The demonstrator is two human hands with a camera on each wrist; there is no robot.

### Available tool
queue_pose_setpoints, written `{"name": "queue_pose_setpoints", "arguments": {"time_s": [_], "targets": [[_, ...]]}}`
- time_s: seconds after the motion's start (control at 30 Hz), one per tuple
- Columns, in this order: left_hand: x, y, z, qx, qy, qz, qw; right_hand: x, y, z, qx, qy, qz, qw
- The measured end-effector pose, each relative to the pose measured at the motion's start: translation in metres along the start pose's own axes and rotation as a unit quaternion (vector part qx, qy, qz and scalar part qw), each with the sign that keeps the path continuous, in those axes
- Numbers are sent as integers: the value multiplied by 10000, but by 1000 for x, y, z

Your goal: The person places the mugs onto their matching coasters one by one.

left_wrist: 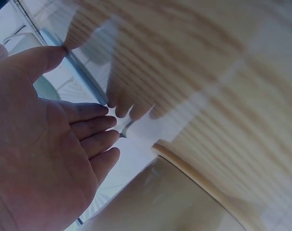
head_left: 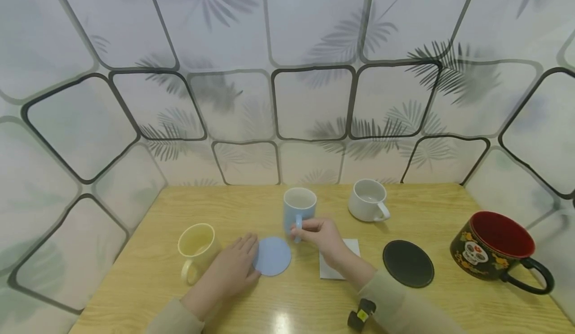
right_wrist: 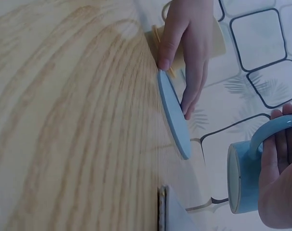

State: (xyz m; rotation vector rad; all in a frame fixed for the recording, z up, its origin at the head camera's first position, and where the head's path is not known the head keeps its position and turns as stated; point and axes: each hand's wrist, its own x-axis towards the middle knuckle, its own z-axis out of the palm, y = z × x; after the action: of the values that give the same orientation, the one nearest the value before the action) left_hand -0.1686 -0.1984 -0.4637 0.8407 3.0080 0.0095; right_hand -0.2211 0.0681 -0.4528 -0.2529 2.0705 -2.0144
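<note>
On the black mug (head_left: 496, 259) by the table's right edge, a painted white skull (head_left: 474, 252) with orange flowers is the boldest marking. A yellow-green label (head_left: 362, 315) sits on the black wrist device (head_left: 357, 319) at the right sleeve (head_left: 386, 294); anything printed on it is too small to read.

The right hand (head_left: 325, 239) pinches the handle of the light-blue mug (head_left: 293, 216) between thumb and curled fingers, midway along the wooden tabletop (head_left: 251, 199) and toward its back edge. The left hand (head_left: 235, 264) lies with fingers extended and thumb spread, touching the rim of a light-blue round coaster (head_left: 272, 256) just in front of the mug.

The yellow cup (head_left: 204, 256) stands between the left hand and the table's left edge. A white cup (head_left: 363, 208) is near the back edge, a strip of wood separating it from the blue mug. The white square coaster (head_left: 330, 266) lies partly behind the right forearm; the black round coaster (head_left: 408, 264) lies between it and the black mug. A leaf-patterned wall (head_left: 312, 104) rises at the back edge.

The right wrist view shows the blue mug's underside, held off the wood, and the square coaster's brownish edge. The left wrist view shows the fingers mirrored in the glossy tabletop.
</note>
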Motion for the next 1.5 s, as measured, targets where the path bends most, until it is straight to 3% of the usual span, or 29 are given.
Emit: {"name": "queue_pose_setpoints", "arguments": {"time_s": [0.5,0.93,1.3,1.5], "targets": [[1,0,-4,-103,22,46,9999,-9,3,13,41,-135,-225,9996],[0,0,-2,-82,8,21,10000,-16,11,29,-376,-70,-316,9988],[-1,0,-3,-45,9,-11,10000,-21,16,39,-361,-501,-646,9960],[1,-2,0,5,73,22,10000,-24,18,45,-339,-640,-605,9955]]}}
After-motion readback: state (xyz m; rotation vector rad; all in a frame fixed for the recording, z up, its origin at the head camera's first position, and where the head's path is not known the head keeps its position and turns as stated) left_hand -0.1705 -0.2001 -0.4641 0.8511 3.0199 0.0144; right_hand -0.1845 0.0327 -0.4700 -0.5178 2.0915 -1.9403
